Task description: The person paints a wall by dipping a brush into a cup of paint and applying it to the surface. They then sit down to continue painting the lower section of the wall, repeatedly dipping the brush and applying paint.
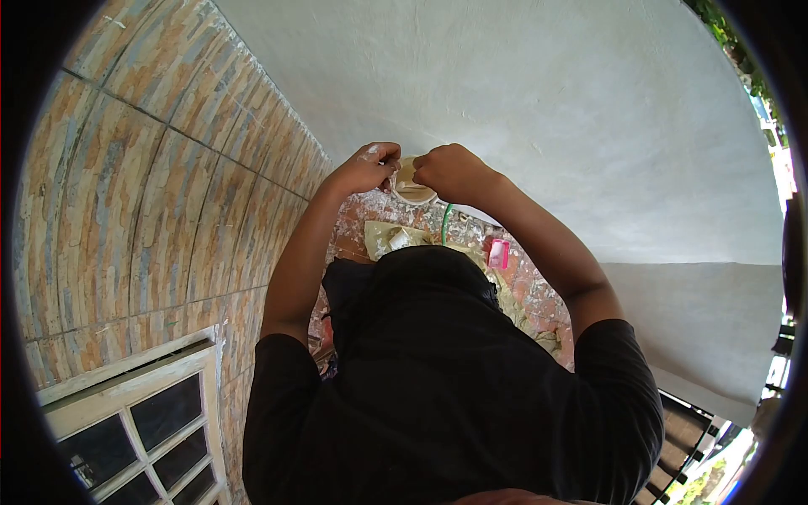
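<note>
A cream-coloured round tub (415, 197) is between my two hands, and I look down into its mouth. My left hand (370, 171), smeared with white on its back, has its fingers curled at the tub's left rim. Over the right side of the opening, my right hand (459, 174) is closed with the fingers folded down. Whatever it may hold is hidden behind the knuckles. Pale material shows inside the tub.
Stone-patterned tiles (168, 168) cover the left wall, with a white-framed window (139, 429) low down. A smooth grey wall (547, 109) rises ahead and right. On the white-spattered floor lie a pink box (498, 253), a green hose (446, 223) and crumpled sheeting (383, 237).
</note>
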Demonstrator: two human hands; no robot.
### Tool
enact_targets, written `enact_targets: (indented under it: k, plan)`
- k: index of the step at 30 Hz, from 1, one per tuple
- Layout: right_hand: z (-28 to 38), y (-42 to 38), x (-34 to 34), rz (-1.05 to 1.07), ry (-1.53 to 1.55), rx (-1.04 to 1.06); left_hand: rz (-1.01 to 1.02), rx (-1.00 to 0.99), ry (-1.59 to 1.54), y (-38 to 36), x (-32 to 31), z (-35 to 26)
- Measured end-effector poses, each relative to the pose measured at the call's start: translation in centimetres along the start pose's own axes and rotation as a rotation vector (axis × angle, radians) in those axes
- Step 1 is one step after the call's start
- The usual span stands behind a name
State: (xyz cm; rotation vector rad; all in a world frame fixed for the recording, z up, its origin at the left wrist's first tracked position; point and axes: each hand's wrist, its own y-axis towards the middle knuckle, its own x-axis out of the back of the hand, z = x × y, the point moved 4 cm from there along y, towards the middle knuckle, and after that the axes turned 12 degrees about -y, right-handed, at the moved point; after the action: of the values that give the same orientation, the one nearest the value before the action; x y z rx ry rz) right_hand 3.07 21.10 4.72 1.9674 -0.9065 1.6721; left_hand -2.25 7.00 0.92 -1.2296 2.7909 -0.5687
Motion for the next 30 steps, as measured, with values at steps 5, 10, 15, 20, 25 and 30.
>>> enact_targets:
  k: [5,10,15,20,25,30]
  plan:
    - [0.9,-0.2,-0.1,0.003,-0.038,0.128,0.006,0.003,0.016,0.4,-0.6,1.2]
    - [1.4,-0.5,-0.2,-0.005,-0.054,0.178,0.031,0.005,-0.011,0.5,-1.2,2.0]
    - [0.0,-0.6,-0.3,0.0,0.0,0.109,0.031,0.011,0.028,0.3,-1.2,1.6]
    - [-0.8,-1.0,-0.1,-0.049,0.005,-0.048,0.003,-0.003,0.018,0.7,-0.6,2.1]
    - [-1.5,-1.1,-0.7,-0.015,0.048,-0.092,-0.025,0.012,0.011,1.0,-0.4,2.0]
    - [-1.6,-1.0,-0.2,-0.065,0.087,-0.155,-0.049,0.01,0.043,1.8,0.1,2.1]
